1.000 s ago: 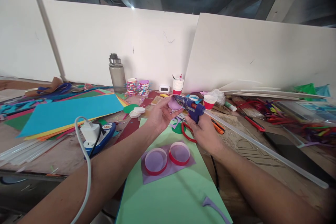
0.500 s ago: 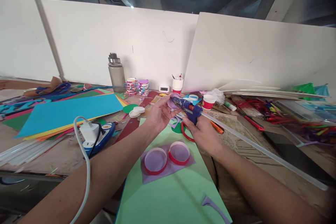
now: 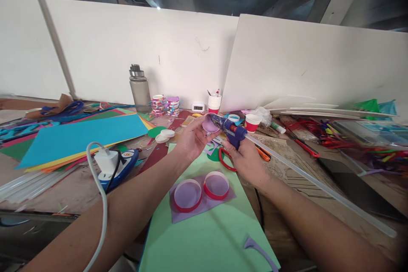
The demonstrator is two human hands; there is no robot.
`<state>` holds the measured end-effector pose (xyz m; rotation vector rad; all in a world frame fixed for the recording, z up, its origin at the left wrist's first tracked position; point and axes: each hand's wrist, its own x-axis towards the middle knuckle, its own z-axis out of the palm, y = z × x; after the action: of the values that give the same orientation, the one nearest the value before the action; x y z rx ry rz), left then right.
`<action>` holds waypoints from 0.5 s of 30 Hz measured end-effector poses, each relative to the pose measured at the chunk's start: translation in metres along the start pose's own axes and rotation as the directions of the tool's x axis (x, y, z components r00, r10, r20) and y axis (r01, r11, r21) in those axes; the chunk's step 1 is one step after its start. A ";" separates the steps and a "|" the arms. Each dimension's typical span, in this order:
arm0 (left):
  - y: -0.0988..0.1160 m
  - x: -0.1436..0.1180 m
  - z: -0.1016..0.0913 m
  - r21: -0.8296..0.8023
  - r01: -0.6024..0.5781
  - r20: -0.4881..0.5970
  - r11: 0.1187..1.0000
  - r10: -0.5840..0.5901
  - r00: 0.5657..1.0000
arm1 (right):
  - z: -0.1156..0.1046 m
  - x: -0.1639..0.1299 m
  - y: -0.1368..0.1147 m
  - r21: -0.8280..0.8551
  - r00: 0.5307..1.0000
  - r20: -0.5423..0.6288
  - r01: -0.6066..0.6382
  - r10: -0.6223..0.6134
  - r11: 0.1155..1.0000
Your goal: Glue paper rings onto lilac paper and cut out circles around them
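Right hand [image 3: 247, 159] grip, closed around the blue glue gun [image 3: 232, 131], has kept its nozzle against the lilac disc [image 3: 208, 125] pinched by the left hand [image 3: 191, 140], above the green sheet [image 3: 204, 229]; gluing apparently continues.

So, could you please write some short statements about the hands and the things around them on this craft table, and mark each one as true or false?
1. The right hand grips a blue glue gun. True.
2. The left hand holds a pair of scissors. False: it holds a small purple disc at the gun's nozzle.
3. Two red-rimmed rings lie on a purple sheet over the green paper. True.
4. The grey water bottle lies on its side. False: it stands upright by the white board.
5. A long clear glue stick sticks out of the gun's back. True.
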<state>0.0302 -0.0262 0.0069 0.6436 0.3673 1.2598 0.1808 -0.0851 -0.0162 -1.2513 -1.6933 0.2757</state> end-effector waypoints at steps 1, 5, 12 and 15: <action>0.000 0.000 0.000 -0.003 0.000 -0.002 1.000 0.000 1.000 | 0.000 0.000 0.000 0.001 1.000 0.001 -0.010 0.010 1.000; 0.001 -0.001 0.001 0.007 0.004 0.000 1.000 -0.004 1.000 | -0.001 0.000 -0.002 -0.008 1.000 0.003 -0.021 0.021 1.000; 0.001 0.000 0.000 0.025 0.008 0.013 1.000 -0.008 1.000 | -0.002 -0.003 -0.003 -0.033 0.999 0.047 -0.018 0.020 0.999; 0.000 0.001 0.000 0.020 0.002 0.020 1.000 -0.002 1.000 | -0.002 -0.004 -0.004 -0.039 0.997 0.068 -0.027 0.030 0.999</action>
<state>0.0300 -0.0249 0.0070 0.6719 0.3644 1.2486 0.1799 -0.0907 -0.0146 -1.3078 -1.7473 0.3082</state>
